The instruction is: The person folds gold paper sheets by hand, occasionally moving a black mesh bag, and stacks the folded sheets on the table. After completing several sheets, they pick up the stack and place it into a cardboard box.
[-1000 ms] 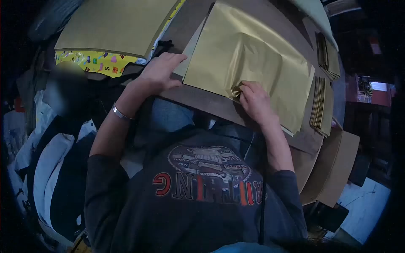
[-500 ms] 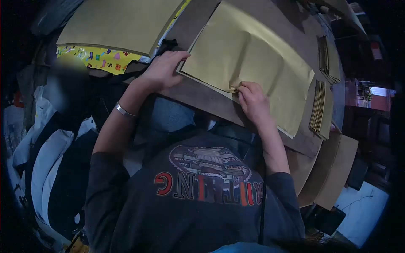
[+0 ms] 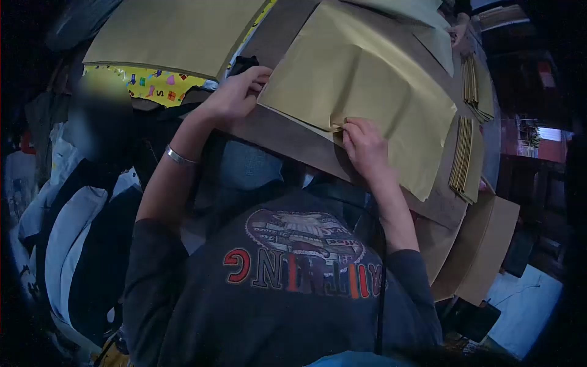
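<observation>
A large yellowish-brown paper sheet [image 3: 379, 92] lies before me on the brown work surface, with a crease running up from its near edge. My right hand [image 3: 368, 147] pinches that near edge, and the paper puckers at the fingertips. At the sheet's left corner is my left hand [image 3: 235, 96], its fingers curled around the edge; the fingertips are partly hidden. A paler layer shows along the near edge under the sheet.
More brown sheets [image 3: 177, 30] lie on yellow printed material [image 3: 147, 82] at left. Folded paper stacks [image 3: 465, 159] line the right side. An open cardboard box [image 3: 483, 251] stands lower right. At the far side, another person's hand [image 3: 458, 32] touches a pale sheet [image 3: 435, 43].
My left fingers have curled in at the sheet's corner, and the dark edge there is covered. My right hand keeps its pinch. Another person's hand and a pale sheet have appeared at the far side.
</observation>
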Demonstrator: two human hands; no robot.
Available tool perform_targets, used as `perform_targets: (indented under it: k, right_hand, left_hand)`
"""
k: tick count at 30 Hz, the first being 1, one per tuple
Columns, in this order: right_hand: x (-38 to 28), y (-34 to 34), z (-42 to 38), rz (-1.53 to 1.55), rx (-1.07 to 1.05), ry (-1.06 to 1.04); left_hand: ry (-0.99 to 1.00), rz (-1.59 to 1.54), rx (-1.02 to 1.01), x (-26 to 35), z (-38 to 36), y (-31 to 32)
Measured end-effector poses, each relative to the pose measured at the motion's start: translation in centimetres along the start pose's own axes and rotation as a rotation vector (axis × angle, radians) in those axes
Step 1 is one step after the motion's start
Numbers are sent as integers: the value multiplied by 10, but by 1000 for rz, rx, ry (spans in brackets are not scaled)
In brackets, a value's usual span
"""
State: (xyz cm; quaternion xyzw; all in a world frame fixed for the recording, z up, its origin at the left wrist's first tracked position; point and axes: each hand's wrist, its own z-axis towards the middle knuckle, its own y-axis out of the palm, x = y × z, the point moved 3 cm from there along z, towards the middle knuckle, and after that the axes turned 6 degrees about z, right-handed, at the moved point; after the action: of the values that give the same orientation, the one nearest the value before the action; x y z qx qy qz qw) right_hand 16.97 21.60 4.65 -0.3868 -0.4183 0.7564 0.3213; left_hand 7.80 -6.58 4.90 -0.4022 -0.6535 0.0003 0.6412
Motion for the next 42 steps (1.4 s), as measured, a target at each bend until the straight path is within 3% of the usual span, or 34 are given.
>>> perform_targets:
  k: [4, 12, 18, 23, 25, 26, 28, 31, 36, 42]
  right_hand:
    - [-3, 0, 1, 13, -49, 28]
    - [-4, 2, 2, 11, -50, 0]
    - [-6, 2, 2, -6, -89, 7]
    - [-7, 2, 3, -3, -86, -10]
    - [-9, 2, 3, 3, -74, -3]
    - [-7, 3, 2, 15, -66, 7]
    - [-8, 2, 2, 56, -20, -18]
    - [-9, 0, -1, 60, -15, 10]
    - [-1, 13, -19, -6, -77, 150]
    - [26, 10, -47, -133, 13, 273]
  left_hand:
    - [-3, -207, 2, -13, 3, 1]
    - [22, -143, 62, -18, 3, -4]
    - [-77, -143, 55, -7, 1, -4]
    - [46, -131, 78, -18, 5, -4]
    - [29, -75, 59, -12, 5, -4]
    - [4, 104, 71, -6, 5, -4]
    - [294, 420, 195, -9, 3, 7]
    - [288, 560, 195, 6, 1, 17]
    - [375, 592, 178, 9, 1, 24]
    - [287, 663, 195, 6, 5, 28]
